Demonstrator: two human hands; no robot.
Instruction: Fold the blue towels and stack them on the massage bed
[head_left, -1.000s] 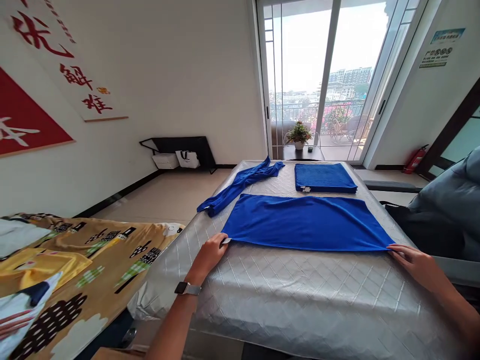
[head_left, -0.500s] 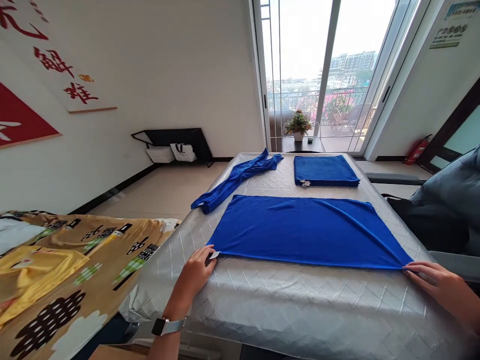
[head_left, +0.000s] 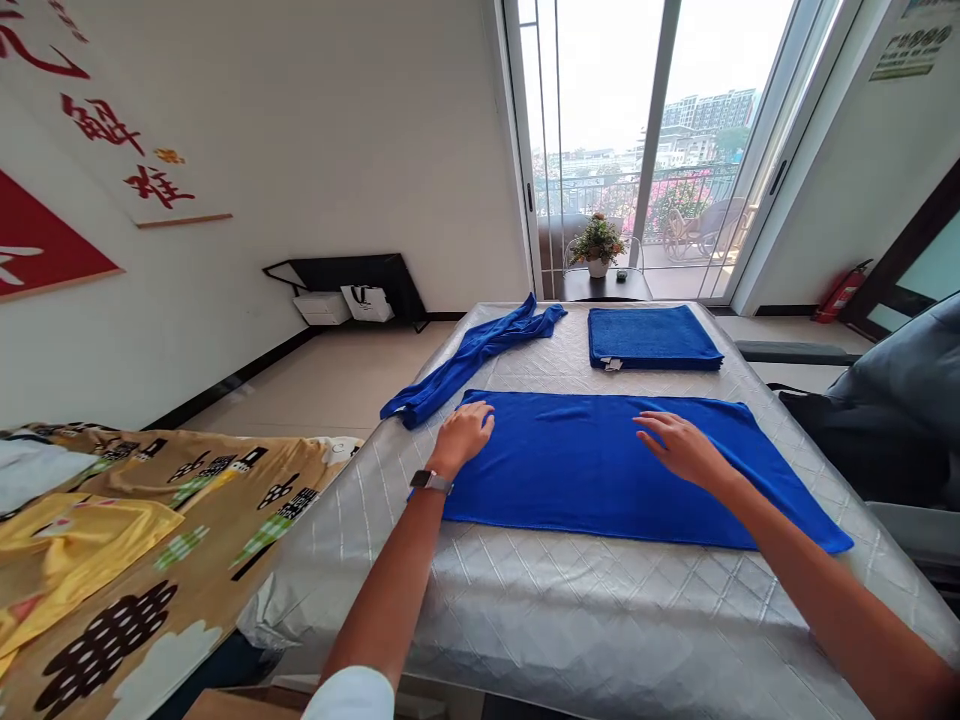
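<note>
A blue towel point(head_left: 570, 470) lies spread flat across the silver quilted cover point(head_left: 600, 610) on the table. Over the towel's left end is my left hand point(head_left: 465, 436), fingers loosely curved and apart, holding nothing. My right hand point(head_left: 684, 446) is above the right half of the towel, fingers stretched out and empty. Whether either hand touches the cloth I cannot tell. A rumpled blue towel point(head_left: 472, 360) lies at the far left edge of the cover. Behind the spread towel, to the right, sits a neat stack of folded blue towels point(head_left: 652, 338) with white tags at its front.
To the left is a patterned brown blanket point(head_left: 217, 500) with a yellow cloth point(head_left: 90, 550) on it. At the right stand a dark padded seat point(head_left: 907, 390) and a black bag point(head_left: 847, 440). A potted plant point(head_left: 598, 245) is by the glass door.
Both hands have let go of the towel's near corners and moved forward over it, the right hand also well to the left. The towel's near right corner now lies flat.
</note>
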